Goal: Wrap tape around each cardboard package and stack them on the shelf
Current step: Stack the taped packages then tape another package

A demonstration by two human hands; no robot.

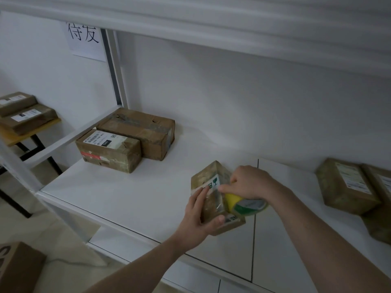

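Left hand (197,216): fingers laid straight up the near-left face of a small cardboard package (213,197), thumb hooked under its lower edge, so the hand clasps the box. The package stands tilted on one end on the white shelf (137,199), a pale printed strip with green marks across its upper part just beyond the fingertips.

Right hand (249,182): fingers curled over a tape roll (245,205), yellow and green, with the thumb and forefinger tips pressed against the package's right edge. The roll sits just below the knuckles, touching the box's right face. Clear tape seems to run from roll to box; the glare makes it hard to be sure.

Beyond the left fingertips, well apart toward the back left of the shelf: a labelled box (109,150) with a larger taped box (139,132) touching it behind.

Right of the right wrist, at the shelf's far end: a cluster of brown parcels (349,185) with white labels.

Further left, off the shelf: two stacked parcels (23,112) on a wooden side table (12,139). A paper sign (84,40) hangs on the wall above. A brown carton (18,267) sits on the floor, lower left.
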